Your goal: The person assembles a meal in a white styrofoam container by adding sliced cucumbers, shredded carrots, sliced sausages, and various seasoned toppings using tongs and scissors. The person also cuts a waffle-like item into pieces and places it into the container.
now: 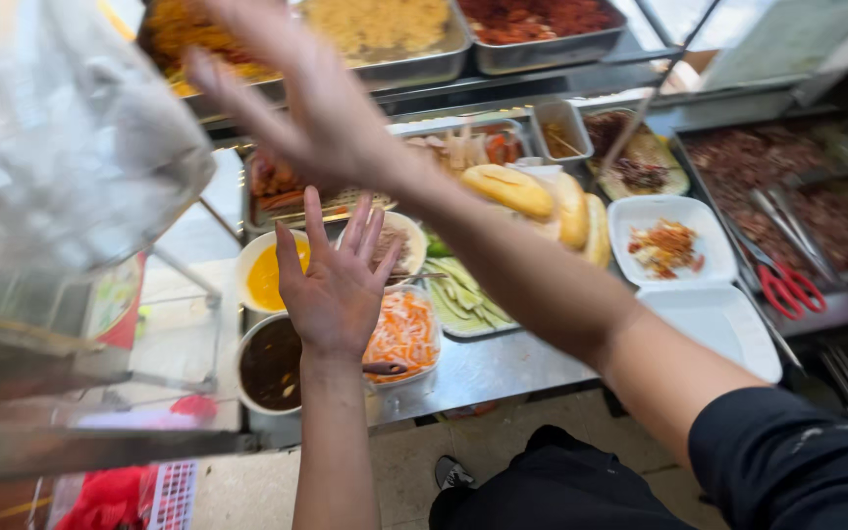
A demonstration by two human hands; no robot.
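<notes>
left hand [331, 285] open, fingers spread, empty, above bowl of shredded carrot [404, 337] | right hand [296, 98] open, blurred, empty, raised over food trays [385, 39] | dark sauce bowl [269, 365] and yellow sauce bowl [265, 275] just beside | bread rolls [532, 196], white box [669, 245], red scissors [787, 290] on desk [483, 368]

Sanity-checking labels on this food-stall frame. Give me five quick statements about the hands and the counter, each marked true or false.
1. Both hands are empty with fingers spread. True: the left hand and the right hand hold nothing.
2. The red-handled scissors lie at the right of the counter. True.
3. The white foam box is shut. False: its lid lies open, with food inside.
4. The bread rolls sit in the left hand. False: they are piled on the counter behind the right forearm.
5. The shredded carrot tub is beside a dark sauce bowl. True.
</notes>
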